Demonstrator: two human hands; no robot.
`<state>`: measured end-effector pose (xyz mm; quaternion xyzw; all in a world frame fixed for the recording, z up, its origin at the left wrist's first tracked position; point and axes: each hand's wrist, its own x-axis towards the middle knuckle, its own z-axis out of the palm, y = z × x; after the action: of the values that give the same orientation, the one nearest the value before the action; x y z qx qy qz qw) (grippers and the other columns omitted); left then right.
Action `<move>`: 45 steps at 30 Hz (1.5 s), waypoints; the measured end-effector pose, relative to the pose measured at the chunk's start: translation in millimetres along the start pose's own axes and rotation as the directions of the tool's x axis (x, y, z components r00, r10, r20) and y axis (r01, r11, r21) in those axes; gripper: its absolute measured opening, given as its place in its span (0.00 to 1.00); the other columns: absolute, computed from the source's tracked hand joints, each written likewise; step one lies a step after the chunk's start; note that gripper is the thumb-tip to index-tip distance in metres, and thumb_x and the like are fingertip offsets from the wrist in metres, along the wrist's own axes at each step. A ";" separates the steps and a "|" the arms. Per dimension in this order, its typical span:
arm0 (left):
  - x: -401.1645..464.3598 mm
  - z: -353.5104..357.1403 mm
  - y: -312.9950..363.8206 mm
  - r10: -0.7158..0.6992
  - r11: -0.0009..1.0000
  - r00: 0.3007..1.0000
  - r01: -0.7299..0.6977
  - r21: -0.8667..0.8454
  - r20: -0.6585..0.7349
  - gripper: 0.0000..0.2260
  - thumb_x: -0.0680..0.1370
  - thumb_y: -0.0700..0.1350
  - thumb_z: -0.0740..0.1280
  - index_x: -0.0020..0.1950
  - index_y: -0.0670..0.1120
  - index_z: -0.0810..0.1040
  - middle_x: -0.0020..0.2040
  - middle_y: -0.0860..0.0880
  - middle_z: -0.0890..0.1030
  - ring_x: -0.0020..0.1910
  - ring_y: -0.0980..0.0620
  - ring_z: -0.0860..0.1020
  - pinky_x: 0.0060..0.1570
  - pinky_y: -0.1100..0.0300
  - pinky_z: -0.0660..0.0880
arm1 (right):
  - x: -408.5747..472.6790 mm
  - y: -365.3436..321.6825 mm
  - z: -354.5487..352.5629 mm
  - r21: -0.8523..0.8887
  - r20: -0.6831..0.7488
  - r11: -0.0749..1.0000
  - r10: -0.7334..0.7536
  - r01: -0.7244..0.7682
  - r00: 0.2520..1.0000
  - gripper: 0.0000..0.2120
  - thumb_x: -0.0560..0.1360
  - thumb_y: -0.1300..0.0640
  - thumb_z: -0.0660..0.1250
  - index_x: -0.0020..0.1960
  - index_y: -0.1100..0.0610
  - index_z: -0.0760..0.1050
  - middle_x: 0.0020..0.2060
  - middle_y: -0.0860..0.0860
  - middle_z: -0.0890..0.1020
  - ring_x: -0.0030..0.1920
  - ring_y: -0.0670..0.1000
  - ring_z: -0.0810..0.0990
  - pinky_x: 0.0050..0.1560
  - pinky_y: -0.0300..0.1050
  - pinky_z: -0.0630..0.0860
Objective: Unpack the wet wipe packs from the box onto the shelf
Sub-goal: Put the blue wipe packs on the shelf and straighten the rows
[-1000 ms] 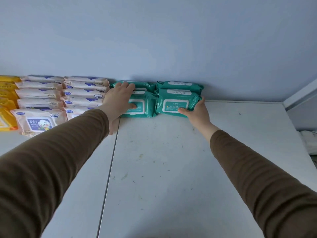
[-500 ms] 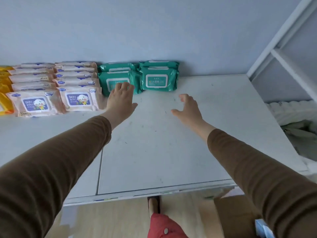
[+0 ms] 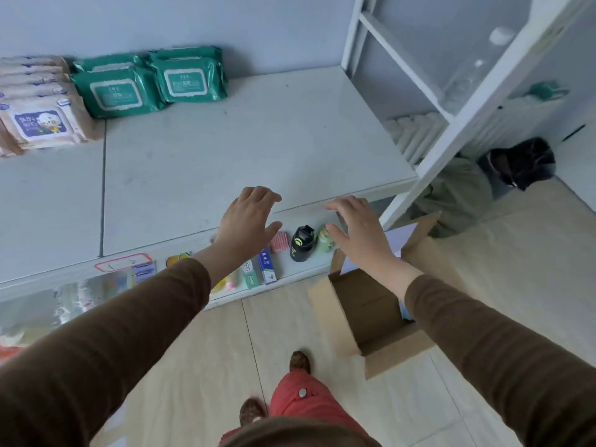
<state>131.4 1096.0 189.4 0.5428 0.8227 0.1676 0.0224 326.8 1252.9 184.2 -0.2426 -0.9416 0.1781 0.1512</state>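
Hands: both empty, fingers spread & relaxed. Left hand (image 3: pixel 246 217) hovers over the front edge of the shelf (image 3: pixel 245 150); right hand (image 3: pixel 358 229) hangs just past that edge, above the box (image 3: pixel 364 321).
Grip: wide open on both sides, holding nothing.
Wet wipe packs: green packs (image 3: pixel 151 80) sit in two short stacks at the back of the shelf against the wall; pink packs (image 3: pixel 40 104) stacked just beside them, on the side away from the box.
Box: open cardboard, on the floor below & in front of the shelf's front corner, flaps up. Inside mostly in shadow; a pale blue pack-like edge shows under the right sleeve, count of what's left can't be told.
Risk 1: a sleeve or wrist dropping toward the box could clip the raised flap & tip or shove the box, prob. spilling it.
Risk 2: small bottles (image 3: pixel 301 243) & cartons on the lower ledge under the shelf's front edge stand near both hands; a low swing could knock them off.
Risk 3: white upright post (image 3: pixel 451 130) at the shelf's corner stands just beside the box; an elbow swinging wide may strike it.
Open room: shelf in front of the green packs is bare to its front edge; ample space for more rows. Floor in front of the shelf open beside the person's feet.
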 end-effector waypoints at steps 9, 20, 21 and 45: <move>17.9 132.7 170.5 0.075 0.997 0.967 -0.068 -0.037 0.245 0.22 0.77 0.53 0.68 0.70 0.50 0.71 0.66 0.49 0.74 0.67 0.46 0.68 0.63 0.50 0.71 | -129.6 189.6 -39.3 0.082 0.160 0.919 0.370 -0.386 0.915 0.16 0.79 0.55 0.65 0.66 0.52 0.72 0.63 0.47 0.74 0.62 0.48 0.73 0.56 0.42 0.71; 61.7 355.5 318.3 0.018 0.992 0.768 0.066 -0.108 0.640 0.25 0.77 0.53 0.67 0.73 0.50 0.66 0.69 0.49 0.70 0.70 0.47 0.67 0.69 0.50 0.68 | -222.3 455.3 0.1 0.021 0.410 0.641 0.694 -0.767 0.592 0.17 0.77 0.55 0.68 0.64 0.55 0.74 0.60 0.51 0.80 0.59 0.53 0.79 0.52 0.43 0.71; 65.2 376.5 323.0 0.013 0.991 0.753 0.078 -0.109 0.658 0.26 0.77 0.53 0.68 0.73 0.50 0.66 0.69 0.49 0.71 0.69 0.47 0.67 0.68 0.50 0.68 | -226.5 471.8 10.9 0.013 0.422 0.626 0.704 -0.780 0.571 0.16 0.77 0.55 0.67 0.64 0.55 0.74 0.59 0.50 0.80 0.59 0.53 0.79 0.52 0.43 0.71; 128.5 738.8 387.4 -0.151 0.971 0.620 0.238 -0.001 0.770 0.40 0.66 0.65 0.75 0.69 0.45 0.68 0.62 0.46 0.71 0.62 0.43 0.72 0.52 0.51 0.72 | -239.8 639.5 198.8 -0.128 0.440 0.620 0.735 -0.774 0.516 0.25 0.78 0.52 0.65 0.74 0.52 0.66 0.64 0.50 0.78 0.63 0.54 0.77 0.55 0.47 0.73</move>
<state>583.4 1534.7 -372.3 0.4682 0.7799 -0.0389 0.4135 711.4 1602.0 -301.9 -0.5717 -0.7411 0.3163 -0.1542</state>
